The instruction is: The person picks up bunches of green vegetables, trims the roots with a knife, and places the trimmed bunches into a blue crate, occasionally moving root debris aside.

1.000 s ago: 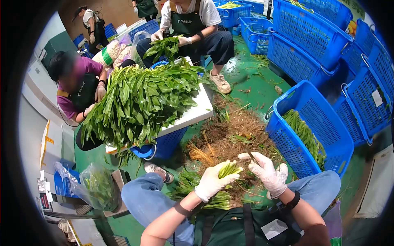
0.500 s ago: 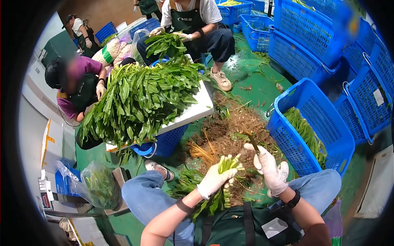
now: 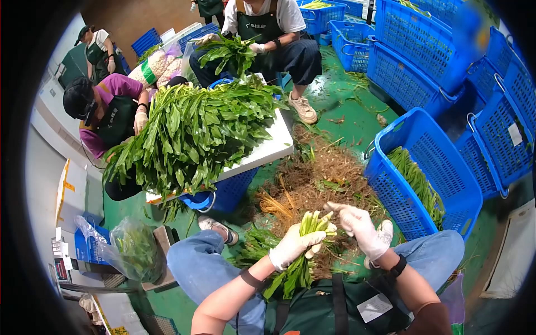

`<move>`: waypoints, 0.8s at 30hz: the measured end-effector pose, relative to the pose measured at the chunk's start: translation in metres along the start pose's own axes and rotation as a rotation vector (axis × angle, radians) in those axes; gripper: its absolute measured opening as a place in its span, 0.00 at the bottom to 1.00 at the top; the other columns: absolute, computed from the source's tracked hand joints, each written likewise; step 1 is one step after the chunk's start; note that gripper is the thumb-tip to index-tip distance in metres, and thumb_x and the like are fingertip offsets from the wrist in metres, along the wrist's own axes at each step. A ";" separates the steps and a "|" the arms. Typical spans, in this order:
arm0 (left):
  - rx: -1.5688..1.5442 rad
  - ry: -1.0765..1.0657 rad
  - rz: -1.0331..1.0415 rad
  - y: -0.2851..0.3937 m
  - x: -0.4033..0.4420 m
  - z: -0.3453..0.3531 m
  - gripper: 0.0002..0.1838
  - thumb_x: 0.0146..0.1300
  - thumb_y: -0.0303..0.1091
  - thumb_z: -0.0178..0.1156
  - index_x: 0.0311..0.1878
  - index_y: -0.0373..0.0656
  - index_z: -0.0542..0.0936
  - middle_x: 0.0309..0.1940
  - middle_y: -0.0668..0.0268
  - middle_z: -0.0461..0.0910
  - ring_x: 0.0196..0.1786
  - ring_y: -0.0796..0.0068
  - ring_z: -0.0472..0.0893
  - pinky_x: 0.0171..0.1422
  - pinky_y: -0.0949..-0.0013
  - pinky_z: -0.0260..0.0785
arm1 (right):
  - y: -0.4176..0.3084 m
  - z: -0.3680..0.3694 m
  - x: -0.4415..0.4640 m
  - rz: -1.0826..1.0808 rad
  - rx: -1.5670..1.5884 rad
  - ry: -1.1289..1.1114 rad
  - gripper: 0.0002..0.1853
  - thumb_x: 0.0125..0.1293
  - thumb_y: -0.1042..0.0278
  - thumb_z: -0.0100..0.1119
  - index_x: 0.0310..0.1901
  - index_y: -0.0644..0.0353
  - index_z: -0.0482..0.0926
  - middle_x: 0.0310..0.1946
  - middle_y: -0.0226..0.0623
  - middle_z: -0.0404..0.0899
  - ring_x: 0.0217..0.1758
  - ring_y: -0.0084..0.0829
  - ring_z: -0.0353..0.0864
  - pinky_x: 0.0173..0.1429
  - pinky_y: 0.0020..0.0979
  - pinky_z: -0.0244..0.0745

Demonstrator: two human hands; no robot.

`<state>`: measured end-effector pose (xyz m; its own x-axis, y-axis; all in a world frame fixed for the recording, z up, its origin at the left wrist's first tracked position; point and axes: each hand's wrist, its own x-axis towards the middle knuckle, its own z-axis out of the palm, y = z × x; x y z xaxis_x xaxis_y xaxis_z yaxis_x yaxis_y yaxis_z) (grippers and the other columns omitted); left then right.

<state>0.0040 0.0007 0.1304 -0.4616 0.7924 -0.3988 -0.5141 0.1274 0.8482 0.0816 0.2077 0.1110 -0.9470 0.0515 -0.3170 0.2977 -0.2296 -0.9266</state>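
My left hand (image 3: 296, 244), in a white glove, is closed around a bunch of leafy greens (image 3: 298, 273). The pale cut stems point up and right, and the leaves hang below toward my lap. Just right of the stem ends is my gloved right hand (image 3: 360, 230), its fingers curled and its index finger reaching left. The narrow dark knife that showed in this hand earlier is hidden from view now. More loose greens (image 3: 254, 248) lie on the floor beside my left hand.
A white board (image 3: 262, 148) heaped with greens (image 3: 190, 134) rests on a blue crate (image 3: 237, 190). Root trimmings (image 3: 329, 167) cover the floor ahead. A blue basket (image 3: 427, 139) with greens stands at right, stacked crates (image 3: 413, 44) behind it. Two co-workers sit around the board.
My right hand has turned and moved slightly left and down, closer to the stems; the dark blade no longer shows. The co-worker at left leans further over the greens.
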 end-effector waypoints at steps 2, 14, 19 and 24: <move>-0.080 -0.038 0.046 0.010 -0.005 -0.004 0.19 0.67 0.34 0.60 0.58 0.37 0.76 0.23 0.71 0.74 0.20 0.83 0.69 0.26 0.78 0.62 | 0.042 -0.029 0.015 0.190 0.010 0.219 0.23 0.75 0.51 0.48 0.64 0.56 0.72 0.24 0.16 0.65 0.19 0.10 0.52 0.22 0.17 0.47; 1.044 0.660 0.451 -0.004 0.011 0.035 0.49 0.54 0.38 0.66 0.77 0.47 0.51 0.45 0.63 0.83 0.36 0.67 0.84 0.36 0.68 0.75 | 0.001 0.089 0.005 -0.397 0.129 0.357 0.27 0.56 0.81 0.65 0.57 0.61 0.69 0.43 0.30 0.76 0.45 0.23 0.78 0.50 0.26 0.76; 1.038 0.678 0.698 0.020 0.004 0.047 0.54 0.53 0.38 0.68 0.78 0.44 0.46 0.28 0.59 0.83 0.26 0.61 0.82 0.29 0.66 0.73 | -0.041 0.073 -0.009 -0.476 -0.212 0.461 0.14 0.58 0.65 0.69 0.42 0.61 0.77 0.32 0.27 0.77 0.33 0.22 0.74 0.37 0.25 0.69; 1.350 0.459 0.352 -0.014 0.027 0.000 0.41 0.54 0.41 0.63 0.73 0.57 0.61 0.40 0.61 0.85 0.35 0.58 0.85 0.38 0.60 0.77 | -0.145 -0.043 -0.016 -0.922 -0.044 0.797 0.06 0.65 0.69 0.58 0.40 0.53 0.70 0.31 0.22 0.64 0.33 0.15 0.67 0.38 0.21 0.66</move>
<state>-0.0015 0.0198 0.1082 -0.7343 0.6777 0.0384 0.6029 0.6252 0.4956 0.0594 0.2822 0.2414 -0.4703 0.7636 0.4425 -0.4290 0.2404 -0.8707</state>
